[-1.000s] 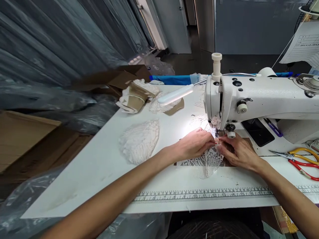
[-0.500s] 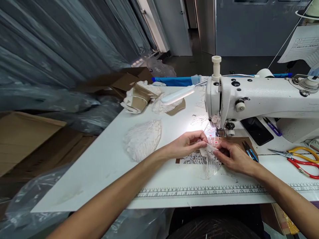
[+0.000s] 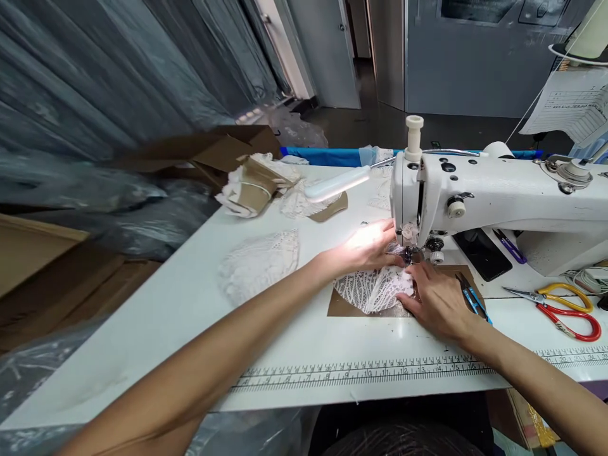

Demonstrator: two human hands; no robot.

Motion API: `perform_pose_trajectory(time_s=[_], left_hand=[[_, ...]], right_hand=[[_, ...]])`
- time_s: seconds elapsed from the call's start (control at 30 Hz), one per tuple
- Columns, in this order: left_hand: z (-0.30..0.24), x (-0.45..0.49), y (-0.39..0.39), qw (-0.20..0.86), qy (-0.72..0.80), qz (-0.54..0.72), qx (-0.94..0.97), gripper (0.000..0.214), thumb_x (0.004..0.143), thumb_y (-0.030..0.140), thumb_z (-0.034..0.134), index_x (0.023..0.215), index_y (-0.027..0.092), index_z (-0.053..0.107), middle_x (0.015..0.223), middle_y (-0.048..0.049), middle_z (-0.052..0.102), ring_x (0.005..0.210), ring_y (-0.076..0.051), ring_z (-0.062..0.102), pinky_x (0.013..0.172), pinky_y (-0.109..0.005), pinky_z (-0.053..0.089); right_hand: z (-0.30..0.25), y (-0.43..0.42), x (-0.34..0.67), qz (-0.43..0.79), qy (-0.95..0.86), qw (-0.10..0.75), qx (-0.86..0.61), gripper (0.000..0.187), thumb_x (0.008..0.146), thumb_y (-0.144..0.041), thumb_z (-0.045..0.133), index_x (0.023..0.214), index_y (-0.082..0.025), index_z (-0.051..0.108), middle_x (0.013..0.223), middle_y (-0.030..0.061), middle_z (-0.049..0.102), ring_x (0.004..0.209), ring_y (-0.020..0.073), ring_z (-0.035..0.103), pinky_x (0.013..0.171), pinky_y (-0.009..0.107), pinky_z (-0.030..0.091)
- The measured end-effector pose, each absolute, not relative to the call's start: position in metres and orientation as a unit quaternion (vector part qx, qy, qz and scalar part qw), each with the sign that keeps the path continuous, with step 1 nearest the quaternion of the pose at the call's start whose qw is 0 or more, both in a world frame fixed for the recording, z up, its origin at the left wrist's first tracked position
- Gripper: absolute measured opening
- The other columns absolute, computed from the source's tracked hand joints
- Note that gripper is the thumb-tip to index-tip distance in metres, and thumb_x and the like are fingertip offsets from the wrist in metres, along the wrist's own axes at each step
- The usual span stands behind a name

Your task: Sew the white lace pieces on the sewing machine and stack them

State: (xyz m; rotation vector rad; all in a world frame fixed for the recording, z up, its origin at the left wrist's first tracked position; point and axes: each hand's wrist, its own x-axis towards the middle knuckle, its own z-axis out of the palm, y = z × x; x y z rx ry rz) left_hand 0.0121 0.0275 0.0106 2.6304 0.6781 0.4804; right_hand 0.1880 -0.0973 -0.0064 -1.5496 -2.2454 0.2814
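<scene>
A white lace piece (image 3: 373,290) lies on the machine bed, its upper edge at the presser foot (image 3: 412,255) of the white sewing machine (image 3: 494,190). My left hand (image 3: 370,246) rests on the lace just left of the needle area, fingers stretched out and brightly lit by the lamp. To the right of the foot, my right hand (image 3: 437,296) lies palm down with its fingertips on the lace and its thumb spread apart near the lace's right edge. Under the lace is a brown plate (image 3: 339,307). The needle tip is too small to make out.
Blue thread snips (image 3: 475,301) lie beside my right hand. Farther right are scissors (image 3: 565,307) with red and yellow handles and a black phone (image 3: 487,253). More lace (image 3: 261,263) lies at left, behind it a banded bundle (image 3: 256,187). A lamp (image 3: 337,183) overhangs the table.
Both hands were pinching the lace in front of the foot. Now the lace is spread flat at the foot; my left hand has moved forward, and both hands have opened out onto it.
</scene>
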Motion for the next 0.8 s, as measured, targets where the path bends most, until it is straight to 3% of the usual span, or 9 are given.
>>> perform_pose_trajectory(time_s=[0.1,0.2,0.37,0.5,0.63,0.8], left_hand=[[0.004,0.006,0.025,0.118,0.223,0.14,0.957,0.034,0.096,0.047,0.047,0.096,0.017,0.063,0.095,-0.0101,0.064,0.095,-0.026,0.059,0.087,-0.039,0.046],[0.001,0.003,0.026,0.072,0.198,0.123,0.97,0.038,0.1,0.047,0.039,0.1,0.016,0.062,0.104,-0.0126,0.063,0.1,-0.028,0.058,0.091,-0.043,0.044],[0.002,-0.005,0.018,-0.018,0.194,0.182,0.964,0.034,0.1,0.045,0.042,0.103,0.016,0.059,0.103,-0.0114,0.063,0.082,-0.02,0.06,0.071,-0.031,0.046],[0.013,-0.015,-0.009,0.004,0.112,0.207,0.972,0.02,0.096,0.032,0.048,0.092,0.017,0.06,0.095,-0.0077,0.063,0.075,-0.017,0.057,0.069,-0.03,0.047],[0.02,-0.02,-0.031,0.052,0.077,0.192,0.977,0.02,0.09,0.027,0.053,0.101,0.015,0.062,0.108,-0.0126,0.063,0.084,-0.02,0.059,0.074,-0.036,0.051],[0.008,-0.017,-0.033,0.068,0.041,0.202,0.976,0.016,0.094,0.023,0.051,0.1,0.014,0.062,0.098,-0.0105,0.066,0.08,-0.019,0.062,0.071,-0.034,0.053]], right_hand=[[-0.011,-0.1,0.195,0.05,-0.859,0.2,-0.47,0.017,0.095,-0.022,0.05,0.108,-0.019,0.061,0.114,0.011,0.063,0.104,0.0281,0.057,0.076,0.037,0.051],[-0.014,-0.1,0.195,0.05,-0.854,0.211,-0.472,0.02,0.096,-0.019,0.045,0.106,-0.019,0.063,0.111,0.0086,0.065,0.103,0.0267,0.055,0.077,0.037,0.051],[-0.014,-0.103,0.194,0.058,-0.849,0.225,-0.475,0.025,0.098,-0.021,0.043,0.11,-0.017,0.064,0.113,0.0093,0.065,0.1,0.0277,0.053,0.072,0.038,0.054],[-0.013,-0.106,0.195,0.086,-0.849,0.237,-0.464,0.03,0.098,-0.018,0.038,0.119,-0.019,0.059,0.114,0.0096,0.063,0.103,0.0282,0.052,0.08,0.042,0.054],[-0.012,-0.108,0.195,0.118,-0.833,0.281,-0.463,0.036,0.098,-0.016,0.032,0.131,-0.019,0.046,0.119,0.0111,0.061,0.103,0.0273,0.053,0.09,0.047,0.052],[-0.011,-0.109,0.194,0.159,-0.805,0.319,-0.474,0.031,0.096,-0.016,0.034,0.126,-0.015,0.042,0.105,0.0128,0.062,0.097,0.0267,0.057,0.084,0.047,0.054]])
